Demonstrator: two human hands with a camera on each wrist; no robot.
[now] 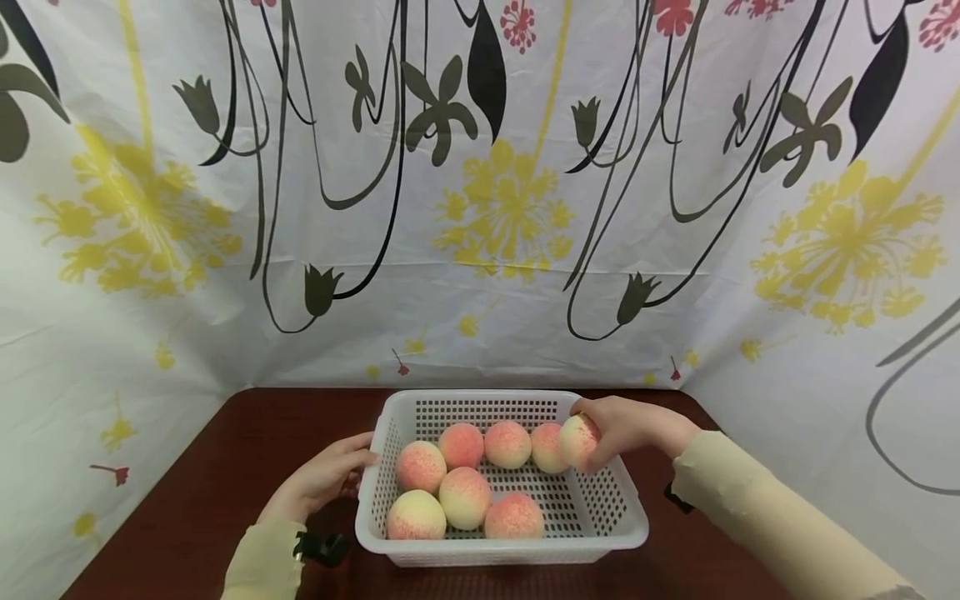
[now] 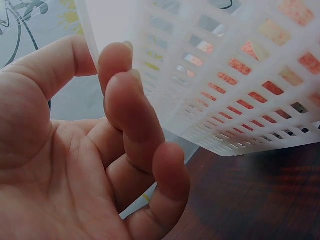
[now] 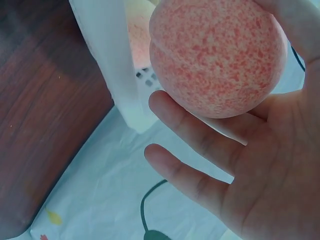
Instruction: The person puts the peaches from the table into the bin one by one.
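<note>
A white perforated plastic basket (image 1: 378, 546) holds several pink-and-cream peaches (image 1: 465, 497). My right hand (image 1: 626, 427) grips one peach (image 1: 579, 442) between thumb and fingers over the basket's back right corner. In the right wrist view this peach (image 3: 217, 55) fills the grasp, while two fingers stretch out loosely below it. On the opposite side, my left hand (image 1: 330, 471) holds the basket's left rim. The left wrist view has the thumb and a fingertip at the edge of the basket wall (image 2: 175, 95), with the other fingers curled beside it.
The basket stands on a dark reddish-brown table (image 1: 300, 417). Behind and along both sides hangs a white floral-print cloth (image 1: 480, 325). Inside the basket, the peaches lie mostly left and along the back, with bare basket floor (image 1: 558, 504) at the right front.
</note>
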